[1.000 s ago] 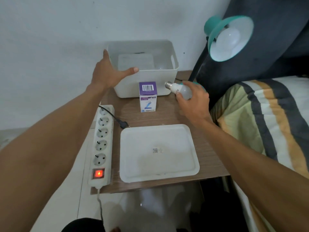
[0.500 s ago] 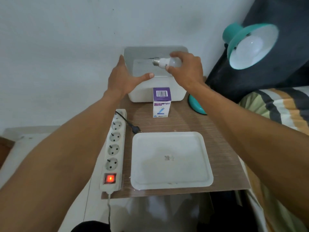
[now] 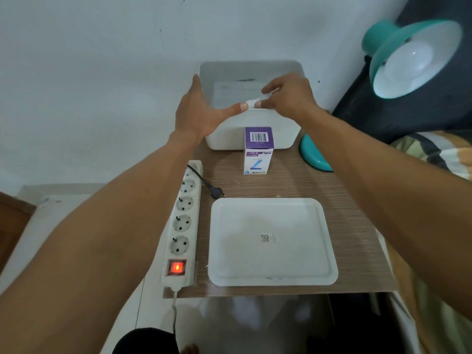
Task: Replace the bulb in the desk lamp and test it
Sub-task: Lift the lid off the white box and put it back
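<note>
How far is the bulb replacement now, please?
Done: a bulb already sits in the lamp shade. In hand: the right hand lowers a white bulb into the white bin, which the left hand steadies. Left: the plug lies unplugged beside the power strip, so testing remains.

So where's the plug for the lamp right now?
The plug lies loose on the table, not in any socket, between the power strip on the left and the tray, just in front of the bulb box.
</note>
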